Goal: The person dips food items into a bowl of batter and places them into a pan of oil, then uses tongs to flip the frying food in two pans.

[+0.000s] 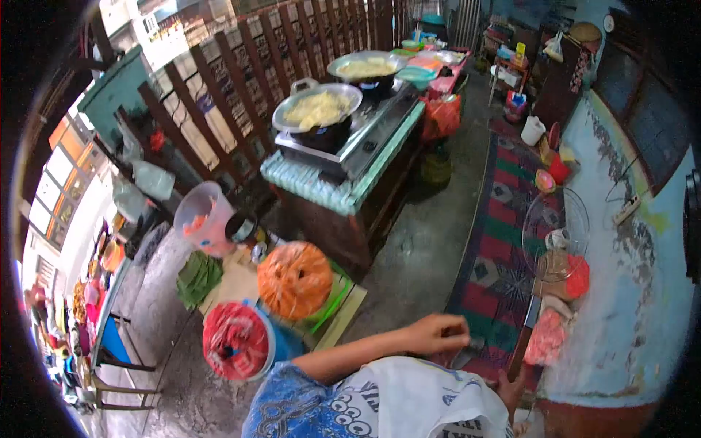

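Note:
My left hand [440, 334] is raised in front of my chest, over the white cloth of my shirt. Its fingers curl inward, and whatever may lie inside them is hidden. Low on the right, my right hand [510, 388] is partly covered by the shirt and closes around the lower end of a long tool with a brown handle [519, 356] and a narrow grey metal end [534, 312]. This tool points up and away from me, beside a pinkish plastic bag [546, 337] near the wall.
Two wide pans [317, 108] of pale food sit on a stove [355, 142] ahead. On the left stand an orange-covered container [294, 279], a red-bagged bucket [235, 341], green leaves [198, 279] and a clear tub [207, 219]. A patterned mat [496, 241] runs along the right wall, near a clear round lid [555, 233].

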`<state>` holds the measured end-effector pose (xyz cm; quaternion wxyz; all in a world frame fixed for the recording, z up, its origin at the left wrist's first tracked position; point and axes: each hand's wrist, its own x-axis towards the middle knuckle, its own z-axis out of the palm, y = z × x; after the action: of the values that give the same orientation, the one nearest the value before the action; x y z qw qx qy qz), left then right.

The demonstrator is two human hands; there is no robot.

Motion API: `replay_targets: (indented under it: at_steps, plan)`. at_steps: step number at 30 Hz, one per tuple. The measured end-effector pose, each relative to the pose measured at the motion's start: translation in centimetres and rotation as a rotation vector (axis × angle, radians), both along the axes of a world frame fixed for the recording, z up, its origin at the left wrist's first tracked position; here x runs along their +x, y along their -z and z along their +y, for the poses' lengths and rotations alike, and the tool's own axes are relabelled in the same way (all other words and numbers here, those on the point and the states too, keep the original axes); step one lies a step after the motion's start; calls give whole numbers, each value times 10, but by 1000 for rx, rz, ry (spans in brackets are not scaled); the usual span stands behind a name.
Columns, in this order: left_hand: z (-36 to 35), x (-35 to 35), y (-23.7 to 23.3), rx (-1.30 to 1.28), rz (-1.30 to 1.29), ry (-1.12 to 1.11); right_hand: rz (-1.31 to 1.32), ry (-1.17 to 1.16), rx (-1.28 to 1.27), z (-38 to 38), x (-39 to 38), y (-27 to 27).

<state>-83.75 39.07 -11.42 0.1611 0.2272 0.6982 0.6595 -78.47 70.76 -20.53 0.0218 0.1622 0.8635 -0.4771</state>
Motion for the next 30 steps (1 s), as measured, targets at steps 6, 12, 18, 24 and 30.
replay_targets:
  at_steps: [6, 12, 18, 24, 30]
  plan:
    - [-19, -94, 54, -231, -146, 99, 130, -112, -160, -16, -218, -8]
    - [-63, -209, 115, -426, -398, -217, 194, -270, -318, -76, -413, -2]
    - [-87, -407, 106, -513, -325, -364, -22, -324, -342, -123, -531, -72]
    - [-75, -610, 62, -591, -141, -238, 9, -286, -54, -97, -639, -48]
    - [-29, -787, 62, -501, -86, -299, 133, -351, 106, -59, -811, -22]
